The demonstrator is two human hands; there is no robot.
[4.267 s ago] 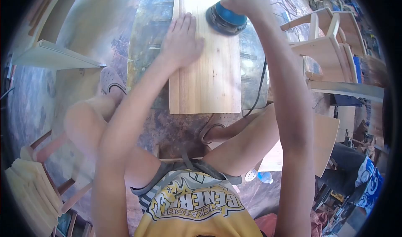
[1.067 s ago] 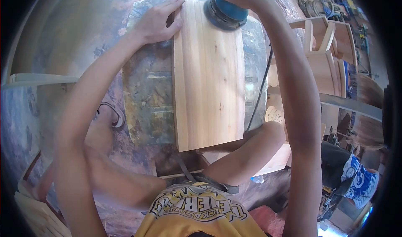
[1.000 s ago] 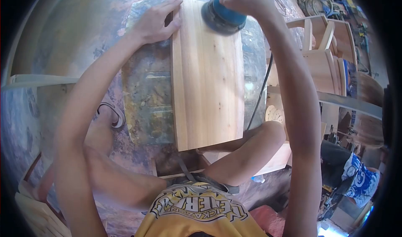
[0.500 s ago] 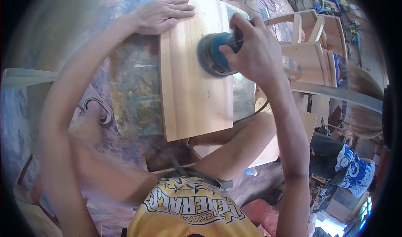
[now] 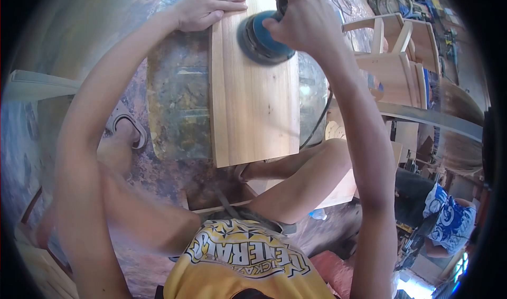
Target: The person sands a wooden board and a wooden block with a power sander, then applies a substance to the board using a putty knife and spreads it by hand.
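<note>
A pale wooden board (image 5: 257,109) lies lengthwise in front of me on a worn, stained surface (image 5: 179,109). My left hand (image 5: 208,8) rests flat across the board's upper left edge, fingers stretched over the wood. My right hand (image 5: 306,19) is wrapped round a blue round sander (image 5: 265,39), whose disc sits on the upper part of the board and looks blurred. A dark cord (image 5: 319,119) runs down beside the board's right edge.
Wooden stools or frames (image 5: 391,61) stand at the right. Another person in a blue and white shirt (image 5: 450,220) is at the lower right. My bent legs (image 5: 311,175) flank the board's near end. A grey bar (image 5: 433,120) crosses the right side.
My right hand and the sander have moved up along the board, toward its far end. The board appears slightly higher and further right in view, and my left hand still rests on its edge.
</note>
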